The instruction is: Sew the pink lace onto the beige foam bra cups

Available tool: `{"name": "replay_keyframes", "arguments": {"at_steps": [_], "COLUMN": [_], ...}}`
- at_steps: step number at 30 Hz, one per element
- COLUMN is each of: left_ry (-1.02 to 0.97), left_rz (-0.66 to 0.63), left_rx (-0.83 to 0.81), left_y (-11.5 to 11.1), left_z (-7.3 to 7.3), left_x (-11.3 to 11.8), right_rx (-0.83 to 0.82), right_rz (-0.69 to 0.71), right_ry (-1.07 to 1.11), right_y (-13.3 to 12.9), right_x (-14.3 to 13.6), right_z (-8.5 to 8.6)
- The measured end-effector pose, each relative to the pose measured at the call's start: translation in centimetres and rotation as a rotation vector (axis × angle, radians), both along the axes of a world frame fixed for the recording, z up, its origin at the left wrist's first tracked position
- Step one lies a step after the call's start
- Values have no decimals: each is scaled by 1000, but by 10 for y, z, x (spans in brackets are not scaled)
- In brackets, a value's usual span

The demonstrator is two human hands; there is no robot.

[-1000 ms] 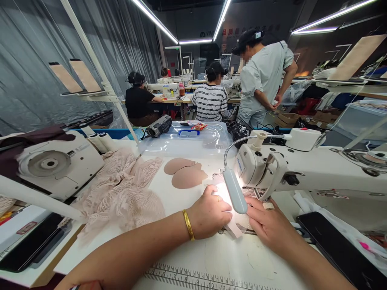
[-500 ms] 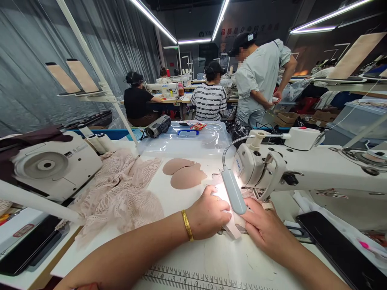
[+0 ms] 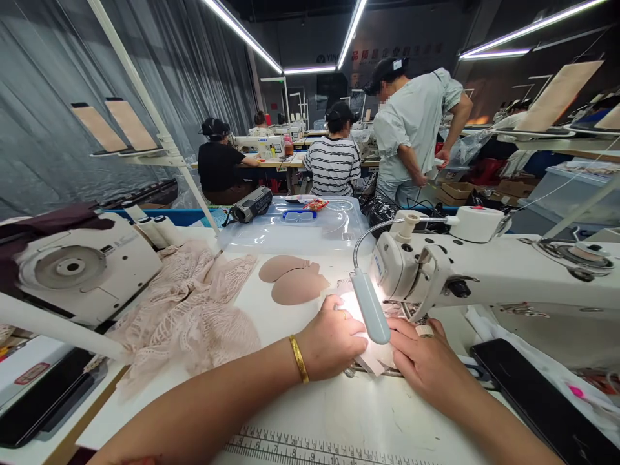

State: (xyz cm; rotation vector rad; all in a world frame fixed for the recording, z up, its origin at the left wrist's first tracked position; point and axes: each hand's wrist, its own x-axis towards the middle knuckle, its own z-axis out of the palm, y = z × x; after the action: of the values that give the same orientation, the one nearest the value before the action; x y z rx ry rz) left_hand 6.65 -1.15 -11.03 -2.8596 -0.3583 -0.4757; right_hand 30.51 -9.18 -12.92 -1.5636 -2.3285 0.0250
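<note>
My left hand (image 3: 336, 339), with a gold bracelet at its wrist, has its fingers curled over a pale pink fabric piece (image 3: 375, 363). This fabric lies on the bed of the white sewing machine (image 3: 400, 268), brightly lit. My right hand (image 3: 426, 355) rests at the fabric's right side, its fingers stretched forward and laid flat near the needle area. A grey lamp (image 3: 372, 313) on a bendable neck hangs between my hands and hides part of the fabric and some fingertips. The needle and presser foot cannot be made out clearly.
Two beige moulded cups (image 3: 299, 286) and a heap of beige lace (image 3: 194, 323) lie to the left. A clear plastic box (image 3: 290, 226) stands behind. A black phone (image 3: 542, 400) is at right, a printed ruler (image 3: 310, 449) in front. Co-workers (image 3: 334, 155) are beyond.
Both hands stay at the fabric. The right hand's fingers have spread flatter over it, and the fabric's near end has shifted and turned slightly. The whole view has shifted a little.
</note>
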Motion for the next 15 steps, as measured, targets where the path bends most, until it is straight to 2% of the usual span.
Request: {"name": "replay_keyframes", "arguments": {"at_steps": [3, 15], "left_ry": [-42, -21], "left_rz": [-6, 64], "left_rx": [-73, 0], "left_y": [1, 1], "left_z": [-1, -5], "left_x": [1, 7], "right_rx": [-1, 8], "right_rz": [-21, -4], "right_ry": [3, 10], "right_y": [3, 6], "right_x": [3, 5], "right_z": [-4, -5]}}
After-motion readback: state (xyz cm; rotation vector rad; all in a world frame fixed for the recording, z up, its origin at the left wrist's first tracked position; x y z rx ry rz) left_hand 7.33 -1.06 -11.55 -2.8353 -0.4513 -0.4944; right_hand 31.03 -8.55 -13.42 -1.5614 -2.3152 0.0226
